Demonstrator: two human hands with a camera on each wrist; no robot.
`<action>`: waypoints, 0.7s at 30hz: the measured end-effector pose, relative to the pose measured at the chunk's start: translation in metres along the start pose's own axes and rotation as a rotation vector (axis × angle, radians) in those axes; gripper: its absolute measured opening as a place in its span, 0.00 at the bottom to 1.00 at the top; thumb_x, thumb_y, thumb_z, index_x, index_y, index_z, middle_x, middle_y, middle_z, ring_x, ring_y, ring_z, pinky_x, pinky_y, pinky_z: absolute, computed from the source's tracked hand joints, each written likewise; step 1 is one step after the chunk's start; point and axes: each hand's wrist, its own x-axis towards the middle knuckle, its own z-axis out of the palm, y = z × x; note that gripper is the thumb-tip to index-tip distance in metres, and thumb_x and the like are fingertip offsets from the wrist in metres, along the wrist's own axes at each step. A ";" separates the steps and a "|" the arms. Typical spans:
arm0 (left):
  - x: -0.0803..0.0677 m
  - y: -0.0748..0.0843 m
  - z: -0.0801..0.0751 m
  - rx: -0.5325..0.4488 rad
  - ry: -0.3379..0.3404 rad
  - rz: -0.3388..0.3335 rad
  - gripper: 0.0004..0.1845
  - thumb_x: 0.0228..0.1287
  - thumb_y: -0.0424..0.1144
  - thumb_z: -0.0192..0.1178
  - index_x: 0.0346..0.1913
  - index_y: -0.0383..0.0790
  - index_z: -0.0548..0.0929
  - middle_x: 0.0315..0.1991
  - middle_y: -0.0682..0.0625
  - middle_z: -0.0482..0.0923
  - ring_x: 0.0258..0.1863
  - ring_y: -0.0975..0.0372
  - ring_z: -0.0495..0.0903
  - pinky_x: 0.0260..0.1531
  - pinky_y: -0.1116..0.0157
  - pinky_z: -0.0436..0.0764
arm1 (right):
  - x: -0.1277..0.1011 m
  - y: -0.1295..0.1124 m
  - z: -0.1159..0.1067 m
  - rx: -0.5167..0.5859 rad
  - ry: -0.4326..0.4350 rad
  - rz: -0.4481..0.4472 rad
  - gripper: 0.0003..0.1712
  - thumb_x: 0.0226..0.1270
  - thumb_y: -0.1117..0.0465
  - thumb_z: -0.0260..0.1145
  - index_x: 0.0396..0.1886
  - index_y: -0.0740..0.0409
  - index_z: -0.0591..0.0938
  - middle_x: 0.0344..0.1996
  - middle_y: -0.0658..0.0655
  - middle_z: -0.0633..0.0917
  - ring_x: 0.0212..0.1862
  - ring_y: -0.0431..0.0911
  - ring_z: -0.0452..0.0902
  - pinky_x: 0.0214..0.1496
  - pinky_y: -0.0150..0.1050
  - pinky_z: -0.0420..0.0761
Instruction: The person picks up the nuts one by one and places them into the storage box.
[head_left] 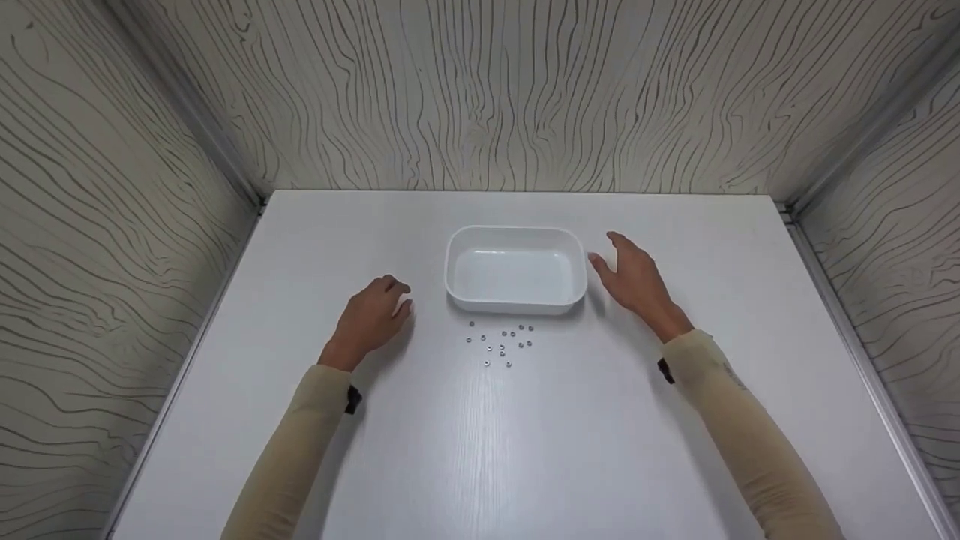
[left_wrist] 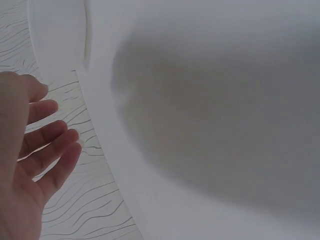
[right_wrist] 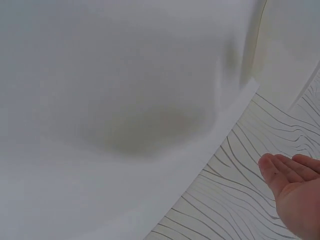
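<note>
A white rectangular tub with rounded corners sits toward the back of the white table. In front of it lie several tiny metal nuts, scattered loosely. My left hand hovers left of the tub and the nuts, holding nothing. Its fingers are loosely bent and spread a little, as the left wrist view shows of the hand. Beside the tub's right end is my right hand, thumb and fingers apart and nothing in them. Fingers nearly straight, the same hand shows in the right wrist view, near the tub.
The white table is bounded by walls with a wood-grain line pattern, one behind and one on each side. Metal rails run along the table's sides. Both forearms wear beige sleeves with a small black piece at the wrist.
</note>
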 end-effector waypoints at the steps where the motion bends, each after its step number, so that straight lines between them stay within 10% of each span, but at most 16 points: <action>1: -0.001 0.002 0.001 -0.001 -0.009 0.005 0.14 0.77 0.39 0.61 0.55 0.33 0.85 0.51 0.39 0.86 0.52 0.49 0.87 0.50 0.53 0.91 | 0.000 -0.002 0.002 -0.001 -0.009 0.001 0.43 0.83 0.40 0.55 0.82 0.65 0.60 0.80 0.71 0.64 0.82 0.66 0.59 0.86 0.63 0.62; 21: -0.031 0.041 0.019 0.002 -0.049 0.160 0.15 0.77 0.36 0.62 0.60 0.33 0.84 0.62 0.39 0.84 0.64 0.48 0.84 0.64 0.54 0.88 | -0.006 -0.024 0.041 -0.015 -0.085 -0.017 0.49 0.82 0.39 0.54 0.85 0.66 0.48 0.85 0.68 0.54 0.85 0.63 0.50 0.90 0.59 0.54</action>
